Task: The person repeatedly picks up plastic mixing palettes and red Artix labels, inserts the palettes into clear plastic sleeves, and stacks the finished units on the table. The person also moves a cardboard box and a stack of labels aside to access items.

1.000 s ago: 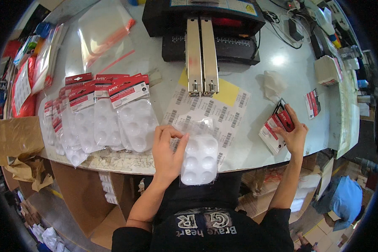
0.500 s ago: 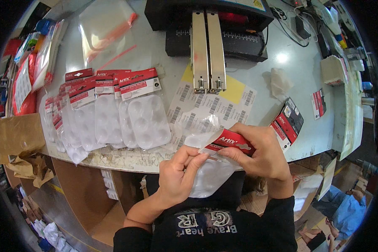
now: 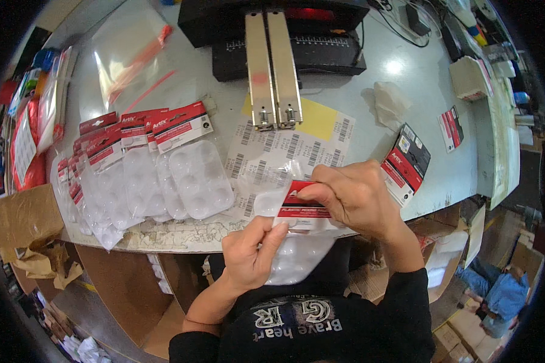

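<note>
At the table's front edge I hold a red and white header card (image 3: pixel 303 213) over a white plastic paint palette (image 3: pixel 301 257) in a clear bag. My right hand (image 3: pixel 360 199) is closed on the card's right side, thumb across its red top. The fingers of my left hand (image 3: pixel 248 251) pinch the lower left corner of the card where it meets the bag. Just beyond the card lies another white palette (image 3: pixel 265 202) with clear film, partly hidden by the card. Bagged palettes with red header cards (image 3: pixel 198 181) overlap in a row to the left.
A black machine (image 3: pixel 284 51) with two metal arms stands at the back, above barcode label sheets (image 3: pixel 260 157). A stack of header cards (image 3: pixel 407 163) and crumpled film (image 3: pixel 392 104) lie right. Cardboard boxes (image 3: pixel 118 290) sit below the edge. Another person (image 3: pixel 496 296) is at far lower right.
The header card has turned to face up more squarely, and my right thumb has shifted onto its top. My left hand has moved slightly down and left. The whole view has shifted a little.
</note>
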The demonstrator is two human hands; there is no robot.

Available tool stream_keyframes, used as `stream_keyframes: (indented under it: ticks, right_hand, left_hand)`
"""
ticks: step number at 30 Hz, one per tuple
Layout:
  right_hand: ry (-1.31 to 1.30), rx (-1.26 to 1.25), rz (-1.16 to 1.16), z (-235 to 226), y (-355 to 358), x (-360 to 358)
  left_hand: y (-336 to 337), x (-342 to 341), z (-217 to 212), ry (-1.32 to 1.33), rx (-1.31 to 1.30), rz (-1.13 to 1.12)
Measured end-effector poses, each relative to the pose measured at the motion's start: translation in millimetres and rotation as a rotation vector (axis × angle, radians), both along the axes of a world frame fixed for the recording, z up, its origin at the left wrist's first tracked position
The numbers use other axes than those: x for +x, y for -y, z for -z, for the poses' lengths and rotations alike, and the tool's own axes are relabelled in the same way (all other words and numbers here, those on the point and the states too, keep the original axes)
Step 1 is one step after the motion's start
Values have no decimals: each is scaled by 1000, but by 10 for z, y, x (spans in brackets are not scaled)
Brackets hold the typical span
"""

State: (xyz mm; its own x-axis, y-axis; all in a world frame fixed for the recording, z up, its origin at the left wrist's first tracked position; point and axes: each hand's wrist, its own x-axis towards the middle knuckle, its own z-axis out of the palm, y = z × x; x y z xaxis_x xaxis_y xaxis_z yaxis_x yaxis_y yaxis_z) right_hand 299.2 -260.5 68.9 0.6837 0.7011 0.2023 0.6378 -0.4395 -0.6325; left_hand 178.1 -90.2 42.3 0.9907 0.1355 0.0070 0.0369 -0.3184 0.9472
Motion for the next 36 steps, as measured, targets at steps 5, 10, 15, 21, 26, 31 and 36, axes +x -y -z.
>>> stream_keyframes:
  ticks: [5,10,15,21,26,31,36]
  right_hand:
    - [-581,168,231,92,119,-39]
    - [-1033,340,250,224,242,-217]
    - [-1151,351,283,197,234,-257]
    - [-1262,545,579,404,-62,-79]
    - [-1221,736,564,643,-114,-48]
    - [-1156,720,574,631,-149,-10]
    - [-1099,878,496,857,-213,166]
  left_hand:
    - [-37,34,126,39,-136,-372]
    - [-43,32,250,57,-222,-411]
    - [-62,14,169,-31,-221,-385]
    - [-90,478,258,-100,-227,-371]
    - [-186,555,466,-69,-241,-348]
    - [-173,623,485,-119,-217,-354]
    - [-242,907,664,4,-230,-362]
